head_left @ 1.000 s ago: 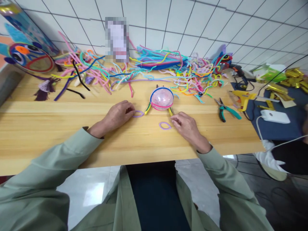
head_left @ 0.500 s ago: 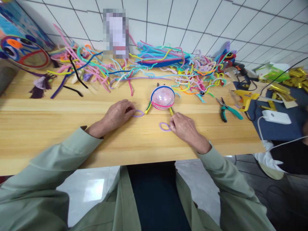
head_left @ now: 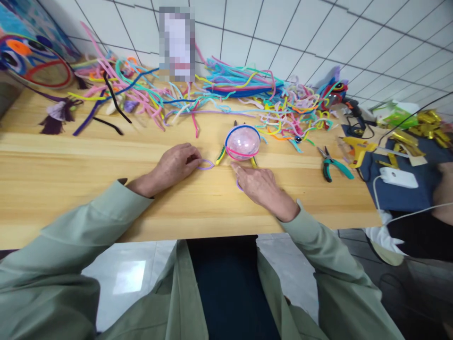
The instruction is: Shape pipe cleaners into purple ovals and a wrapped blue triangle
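My left hand [head_left: 177, 166] rests on the table with its fingertips pinched on the left end of a small purple pipe-cleaner loop [head_left: 206, 164]. Over a second purple pipe-cleaner loop [head_left: 239, 186] lies my right hand [head_left: 259, 184], its index finger stretched out towards the left; most of that loop is hidden beneath it. Just beyond my hands sits a clear plastic dome [head_left: 242, 142] edged in blue and pink. It rests on pliers with yellow-green handles [head_left: 221, 155], whose jaws poke out behind it.
Loose pipe cleaners [head_left: 240, 85] are heaped along the tiled wall. Teal-handled pliers [head_left: 334, 166] and a yellow glue gun [head_left: 359, 148] lie to the right, near a white power block [head_left: 399, 177] with cords. A decorated round mask [head_left: 35, 61] stands at the left. Another person's arm [head_left: 444, 193] shows at the right edge.
My right hand has shifted left from beside the pliers' right handle and now covers most of the second loop, index finger extended. My left hand keeps its place at the other loop.
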A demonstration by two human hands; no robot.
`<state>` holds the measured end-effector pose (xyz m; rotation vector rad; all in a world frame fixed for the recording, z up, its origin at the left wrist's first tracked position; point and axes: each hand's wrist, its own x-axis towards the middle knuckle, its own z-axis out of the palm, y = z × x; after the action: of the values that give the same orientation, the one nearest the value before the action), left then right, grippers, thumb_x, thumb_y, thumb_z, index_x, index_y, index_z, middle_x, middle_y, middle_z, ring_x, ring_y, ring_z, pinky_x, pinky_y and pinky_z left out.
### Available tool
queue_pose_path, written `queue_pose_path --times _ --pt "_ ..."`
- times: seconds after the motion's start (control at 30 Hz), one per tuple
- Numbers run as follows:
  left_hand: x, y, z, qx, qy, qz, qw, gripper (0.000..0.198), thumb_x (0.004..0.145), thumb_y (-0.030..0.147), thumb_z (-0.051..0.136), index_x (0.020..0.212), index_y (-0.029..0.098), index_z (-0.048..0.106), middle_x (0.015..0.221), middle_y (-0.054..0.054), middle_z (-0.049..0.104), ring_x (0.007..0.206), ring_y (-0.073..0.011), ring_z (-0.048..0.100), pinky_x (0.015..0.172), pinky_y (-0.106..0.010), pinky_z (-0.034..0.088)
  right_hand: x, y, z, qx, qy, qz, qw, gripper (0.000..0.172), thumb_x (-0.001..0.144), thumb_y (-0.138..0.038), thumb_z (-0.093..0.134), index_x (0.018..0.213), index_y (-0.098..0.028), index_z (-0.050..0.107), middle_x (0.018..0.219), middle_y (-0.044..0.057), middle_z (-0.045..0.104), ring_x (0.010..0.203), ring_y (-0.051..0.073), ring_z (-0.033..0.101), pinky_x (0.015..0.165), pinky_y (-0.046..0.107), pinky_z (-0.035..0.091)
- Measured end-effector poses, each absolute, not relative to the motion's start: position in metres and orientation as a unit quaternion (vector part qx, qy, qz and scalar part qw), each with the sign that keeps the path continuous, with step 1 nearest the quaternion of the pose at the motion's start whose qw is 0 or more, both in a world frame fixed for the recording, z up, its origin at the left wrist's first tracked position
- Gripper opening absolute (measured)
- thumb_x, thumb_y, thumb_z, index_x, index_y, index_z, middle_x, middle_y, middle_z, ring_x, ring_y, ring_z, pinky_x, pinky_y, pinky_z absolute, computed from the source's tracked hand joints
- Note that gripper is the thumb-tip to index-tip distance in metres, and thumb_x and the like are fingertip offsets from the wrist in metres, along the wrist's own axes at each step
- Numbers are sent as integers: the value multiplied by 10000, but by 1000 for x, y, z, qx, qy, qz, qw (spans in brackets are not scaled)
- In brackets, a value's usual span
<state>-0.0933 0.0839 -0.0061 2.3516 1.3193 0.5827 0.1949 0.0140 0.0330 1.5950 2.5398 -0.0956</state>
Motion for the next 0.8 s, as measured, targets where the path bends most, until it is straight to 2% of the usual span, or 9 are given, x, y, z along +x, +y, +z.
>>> queue_pose_path --times 0.1,0.27,0.43,0.57,0.67,0.8 --pt "-95 85 -11 843 455 221 182 240 1040 375 612 953 192 742 914 -79 732 852 -243 675 780 -350 491 191 24 30 527 844 -20 95 579 1098 -212 455 1668 -230 549 1145 126 885 908 291 813 604 348 388" --pt "-98 86 -15 851 436 234 178 242 1049 370 589 939 197 716 910 -74 726 843 -232 670 774 -341 485 206 21 32 541 836 -33 90 482 1095 -280 536 1552 -227 678 1187 143 884 1003 315 826 662 360 469" --pt "-100 85 -10 859 428 226 168 247 1051 366 568 922 203 702 902 -79 724 875 -248 680 790 -352 500 242 2 37 576 813 -87 28 458 1083 -202 522 1457 -274 776 1393 88 836 1166 282 827 837 361 601" --pt "-99 83 -4 860 433 210 169 247 1048 377 559 927 215 701 914 -82 729 895 -260 692 807 -363 524 262 -10 34 607 789 -88 -24 504 1062 -171 521 1499 -271 751 1401 83 830 1190 278 831 919 386 636" --pt "-98 82 -2 857 441 205 168 236 1037 379 564 930 220 701 917 -83 727 886 -262 697 802 -367 530 261 -14 29 601 794 -84 -29 489 1071 -180 525 1494 -267 755 1393 84 834 1211 275 825 928 381 629" --pt "-99 83 -2 859 437 207 168 235 1030 376 561 933 216 703 916 -89 727 894 -268 706 804 -373 535 243 -10 28 592 804 -52 -12 414 1118 -240 516 1420 -254 799 1359 90 849 1189 266 813 859 347 571"
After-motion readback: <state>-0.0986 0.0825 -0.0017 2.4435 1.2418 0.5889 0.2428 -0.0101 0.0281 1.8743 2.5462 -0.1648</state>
